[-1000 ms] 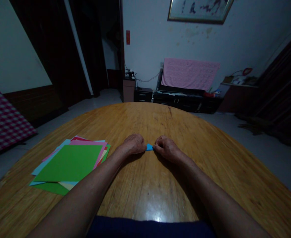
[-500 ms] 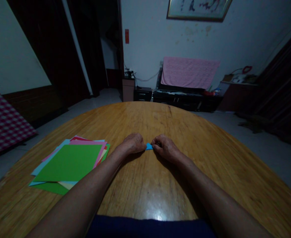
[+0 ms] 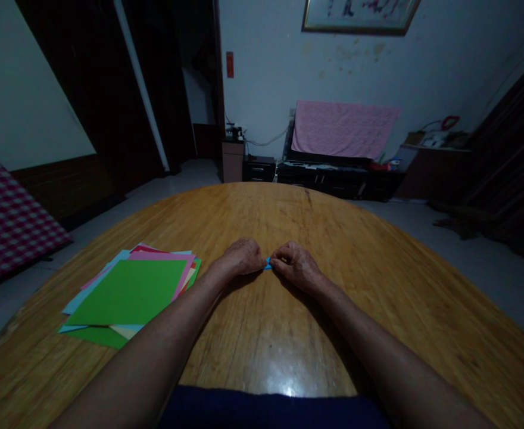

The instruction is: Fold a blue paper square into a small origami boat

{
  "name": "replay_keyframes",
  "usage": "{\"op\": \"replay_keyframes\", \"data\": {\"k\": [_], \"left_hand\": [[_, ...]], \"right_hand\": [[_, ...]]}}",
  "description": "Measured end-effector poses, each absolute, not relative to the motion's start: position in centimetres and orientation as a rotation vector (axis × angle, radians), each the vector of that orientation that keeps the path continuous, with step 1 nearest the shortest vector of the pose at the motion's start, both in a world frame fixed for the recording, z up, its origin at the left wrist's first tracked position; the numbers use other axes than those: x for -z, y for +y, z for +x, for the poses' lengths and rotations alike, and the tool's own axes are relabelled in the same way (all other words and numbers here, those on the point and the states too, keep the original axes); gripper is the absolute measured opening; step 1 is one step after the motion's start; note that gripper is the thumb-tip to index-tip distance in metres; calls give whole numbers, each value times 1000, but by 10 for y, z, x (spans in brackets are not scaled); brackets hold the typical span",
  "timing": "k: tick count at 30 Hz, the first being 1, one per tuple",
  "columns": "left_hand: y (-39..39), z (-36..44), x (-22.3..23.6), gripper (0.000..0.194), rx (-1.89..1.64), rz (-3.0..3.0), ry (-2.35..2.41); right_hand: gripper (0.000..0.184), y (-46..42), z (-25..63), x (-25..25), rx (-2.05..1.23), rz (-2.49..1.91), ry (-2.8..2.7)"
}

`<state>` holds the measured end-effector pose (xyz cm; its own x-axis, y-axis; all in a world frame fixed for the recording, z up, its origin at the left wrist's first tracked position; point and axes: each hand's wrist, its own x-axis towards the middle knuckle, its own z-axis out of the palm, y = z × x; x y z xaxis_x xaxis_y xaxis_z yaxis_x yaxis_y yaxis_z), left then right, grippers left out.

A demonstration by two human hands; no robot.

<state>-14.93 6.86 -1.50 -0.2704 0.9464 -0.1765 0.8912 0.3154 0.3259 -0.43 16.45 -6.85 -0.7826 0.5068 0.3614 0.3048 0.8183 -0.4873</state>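
A small piece of folded blue paper [image 3: 268, 263] lies low over the tabletop, mostly covered by my fingers. From its left side my left hand [image 3: 244, 256] closes on it, knuckles up and fingertips hidden. My right hand [image 3: 296, 262] pinches the opposite end between thumb and curled fingers. Only a narrow bit of blue shows in the gap between the two hands. Left of my left forearm rests a loose stack of coloured paper sheets [image 3: 130, 292], with a green square on top and pink, light blue, red and cream edges sticking out.
The round wooden table [image 3: 262, 345] spans the view, its far edge curving in front of a low black cabinet [image 3: 328, 176]. A pink cloth [image 3: 345, 128] drapes over something on that cabinet. At the far left hangs a checked cloth [image 3: 12, 220].
My right hand has shifted slightly left toward my left hand, so less of the blue paper shows between them. The paper stack lies as before; the view has tilted a little.
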Motion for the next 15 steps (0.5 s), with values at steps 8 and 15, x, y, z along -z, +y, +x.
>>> {"op": "replay_keyframes", "data": {"k": [8, 15], "left_hand": [[62, -171, 29, 20, -513, 1275, 1952], [64, -169, 30, 22, -524, 1313, 1978]], "right_hand": [[11, 165, -6, 69, -587, -643, -2499], [11, 164, -6, 68, -569, -637, -2487]]}}
